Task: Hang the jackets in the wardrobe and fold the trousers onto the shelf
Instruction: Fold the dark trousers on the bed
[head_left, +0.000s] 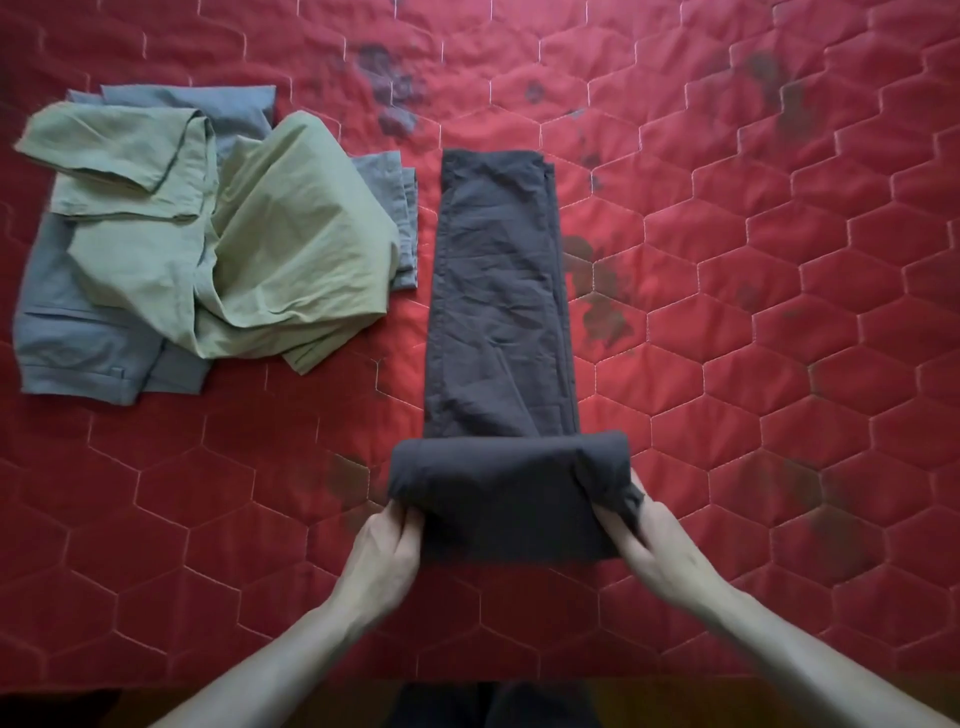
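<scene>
While I look down through the head camera, the dark trousers (498, 291) lie lengthwise on the red quilted cover (779, 260), legs stacked one on the other and running away from me, with the near end turned up into a thick roll. My left hand (387, 545) pinches the left end of that roll, fingers tucked under the cloth and thumb on top; my right hand (644, 540) grips the right end the same way, its fingers partly buried in the fabric. I hold both ends at once so the roll stays even across its width and does not skew as it goes up the legs. The far part lies flat and fairly smooth, which I judge is what lets the fold travel straight. To the left, well apart from the trousers, a green garment (234, 244) sits crumpled over a grey-blue one (78, 332); I cannot tell whether these are jackets or trousers. No wardrobe or shelf is in view, so most of the task seems still ahead.
</scene>
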